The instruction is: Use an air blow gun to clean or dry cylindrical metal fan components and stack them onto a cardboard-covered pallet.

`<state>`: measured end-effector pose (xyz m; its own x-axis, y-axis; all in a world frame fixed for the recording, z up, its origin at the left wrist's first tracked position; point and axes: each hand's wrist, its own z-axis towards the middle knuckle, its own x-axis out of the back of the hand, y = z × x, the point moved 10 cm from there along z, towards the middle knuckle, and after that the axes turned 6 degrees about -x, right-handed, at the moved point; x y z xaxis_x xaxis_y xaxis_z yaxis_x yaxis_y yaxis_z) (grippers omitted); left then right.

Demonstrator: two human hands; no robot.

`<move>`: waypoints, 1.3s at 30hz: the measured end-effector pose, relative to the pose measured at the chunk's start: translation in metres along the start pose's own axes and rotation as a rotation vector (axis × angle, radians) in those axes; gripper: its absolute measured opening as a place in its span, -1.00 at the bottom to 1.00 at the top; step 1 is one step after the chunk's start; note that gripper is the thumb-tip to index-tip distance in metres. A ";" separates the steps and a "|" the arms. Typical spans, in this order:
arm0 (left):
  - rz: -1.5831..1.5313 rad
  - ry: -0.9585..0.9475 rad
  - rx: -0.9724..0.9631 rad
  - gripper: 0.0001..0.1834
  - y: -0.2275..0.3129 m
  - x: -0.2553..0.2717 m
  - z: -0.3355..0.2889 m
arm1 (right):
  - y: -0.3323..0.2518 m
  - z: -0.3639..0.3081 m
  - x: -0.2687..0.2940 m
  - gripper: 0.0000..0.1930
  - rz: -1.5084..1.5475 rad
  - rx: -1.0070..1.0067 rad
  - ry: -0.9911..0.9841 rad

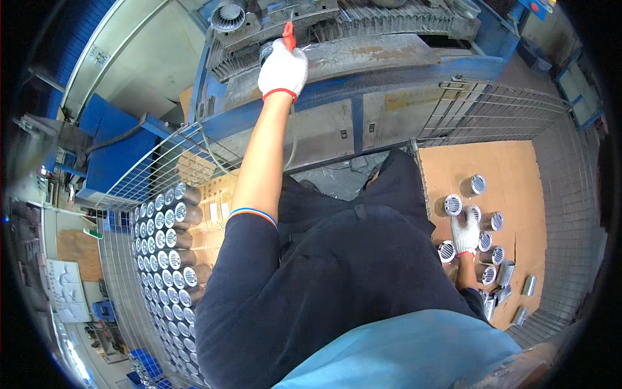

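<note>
My left hand [283, 70], in a white glove with a red cuff, reaches forward over the machine bed. Its fingers are closed round a red tool [289, 36] that looks like an air gun; a thin hose hangs below the forearm. A round metal part [265, 52] shows partly beside that glove. My right hand [465, 233], also gloved, is down in the right-hand wire cage. Its fingers close on a metal cylinder with a slotted end [475, 212], partly hidden by the glove. More slotted cylinders [453, 205] stand around it on the cardboard.
Many similar cylinders [159, 240] stand in tight rows in the left wire cage [120, 272]. Cardboard [512, 172] lines the right cage [570, 188]. Smaller metal pieces [529, 285] lie near its lower end. A finned round part [228, 17] sits on the machine [369, 58] ahead.
</note>
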<state>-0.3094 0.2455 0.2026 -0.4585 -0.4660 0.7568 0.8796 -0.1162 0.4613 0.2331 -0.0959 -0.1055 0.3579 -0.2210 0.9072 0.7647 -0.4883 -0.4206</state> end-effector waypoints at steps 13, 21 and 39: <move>0.079 -0.047 -0.064 -0.54 0.032 -0.020 0.017 | 0.059 -0.041 0.004 -0.36 0.101 -0.079 0.013; 0.123 -0.017 0.070 -0.46 -0.016 0.002 0.047 | 0.069 -0.044 0.000 -0.34 0.142 -0.108 0.023; -0.175 -0.086 -0.186 -0.46 0.006 0.000 -0.029 | 0.043 -0.038 0.005 -0.34 0.060 -0.155 0.018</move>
<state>-0.3002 0.2193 0.1916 -0.6078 -0.3491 0.7132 0.7905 -0.3512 0.5017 0.2478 -0.1502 -0.1187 0.3897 -0.2678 0.8811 0.6502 -0.5976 -0.4692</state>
